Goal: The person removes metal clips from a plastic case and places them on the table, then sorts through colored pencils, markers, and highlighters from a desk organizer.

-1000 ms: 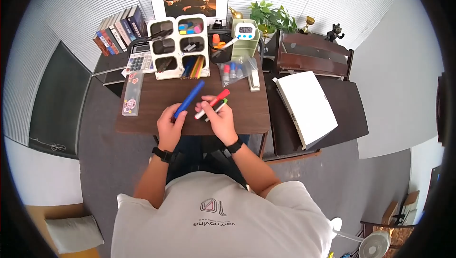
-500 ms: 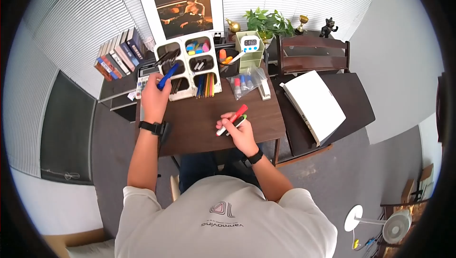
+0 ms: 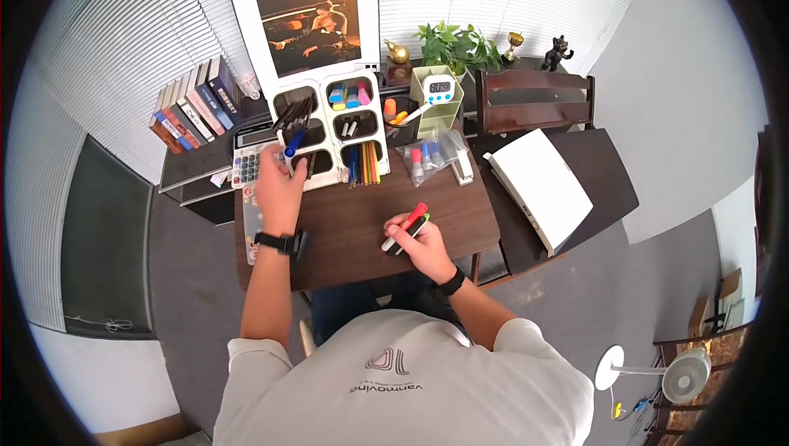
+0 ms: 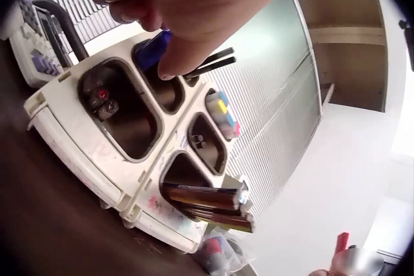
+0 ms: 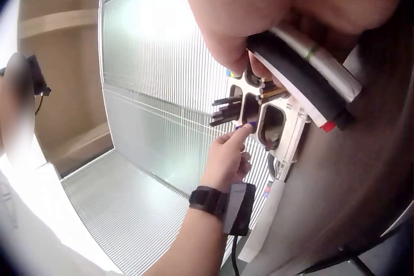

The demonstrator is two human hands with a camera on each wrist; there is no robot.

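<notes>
A blue marker [image 3: 295, 144] is pinched in my left hand [image 3: 279, 193], at the middle left compartment of the white desk organizer [image 3: 330, 150]. In the left wrist view the blue marker [image 4: 150, 51] lies partly inside that compartment, thumb beside it. My right hand [image 3: 425, 250] grips several markers over the front of the table: a red one [image 3: 415, 213], and a black one with a green-capped one [image 5: 309, 53] alongside. Dark pens [image 3: 294, 112] lean in the upper left compartment; colored pencils [image 3: 364, 164] stand in the lower right one.
Left of the organizer lie a calculator [image 3: 246, 165] and a stickered pencil case [image 3: 251, 220]. To its right are a black pen cup [image 3: 401, 134], a green holder with a timer [image 3: 439, 89], a clear bag of markers [image 3: 427, 158] and a stapler [image 3: 462, 169].
My left hand has carried the blue marker from the front of the table to the organizer and lowered it at a compartment. My right hand keeps its markers, shifted slightly rightward.
</notes>
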